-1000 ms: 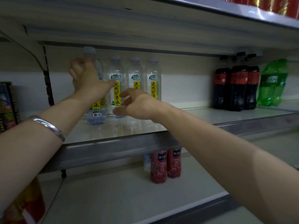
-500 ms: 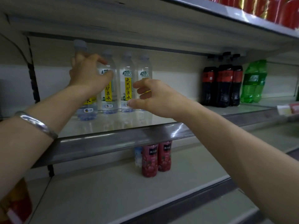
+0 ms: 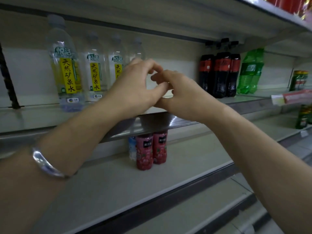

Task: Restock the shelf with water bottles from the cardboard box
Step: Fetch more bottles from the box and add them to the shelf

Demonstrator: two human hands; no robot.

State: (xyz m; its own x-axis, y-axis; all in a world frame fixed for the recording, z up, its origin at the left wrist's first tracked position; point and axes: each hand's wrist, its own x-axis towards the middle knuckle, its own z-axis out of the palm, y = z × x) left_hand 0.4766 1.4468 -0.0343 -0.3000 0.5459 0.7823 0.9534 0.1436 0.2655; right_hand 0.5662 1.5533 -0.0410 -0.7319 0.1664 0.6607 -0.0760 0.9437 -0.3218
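Observation:
Several clear water bottles with yellow labels stand in a row on the middle shelf [image 3: 25,119]. The nearest water bottle [image 3: 65,65] is at the left, two more [image 3: 94,71] [image 3: 117,65] follow, and the last one [image 3: 138,49] is partly hidden behind my left hand [image 3: 133,86]. My left hand is curved in a loose C with nothing in it. My right hand [image 3: 179,95] touches it fingertip to fingertip, fingers loosely bent and holding nothing. Both hands hover above the shelf's front edge. The cardboard box is out of view.
Dark cola bottles [image 3: 219,73] and green soda bottles [image 3: 249,73] stand further right on the same shelf. Two red juice bottles [image 3: 152,149] sit on the lower shelf. The upper shelf's underside [image 3: 168,12] hangs close above the bottle caps. Green bottles [image 3: 303,115] are at the far right.
My left hand has let go of the leftmost water bottle and moved right. My right hand shifted right too, and the two hands now touch.

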